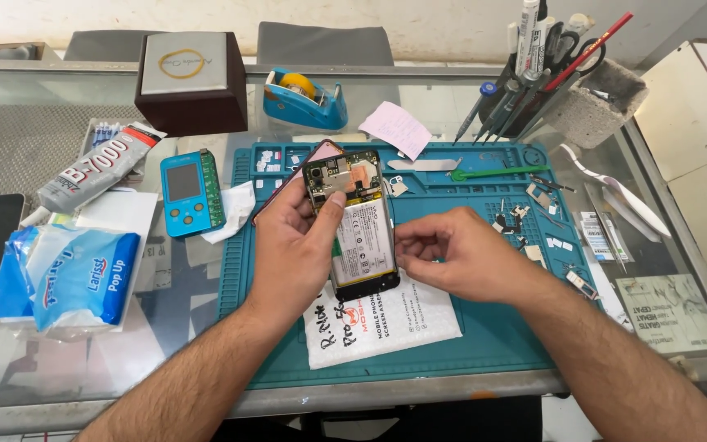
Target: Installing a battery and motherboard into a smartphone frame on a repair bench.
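A blue tape dispenser (305, 98), a dark brown box with a grey lid (191, 82), a grey glue tube (96, 169) and a blue pack of wipes (79, 278) are seen on the glass counter (10, 106); a grey block holder of pens (595, 102) is placed right of them.

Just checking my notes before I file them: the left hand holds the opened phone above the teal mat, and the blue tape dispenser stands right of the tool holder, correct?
Not quite. In the head view the left hand holds the opened phone above the teal mat, but the blue tape dispenser stands left of the tool holder.
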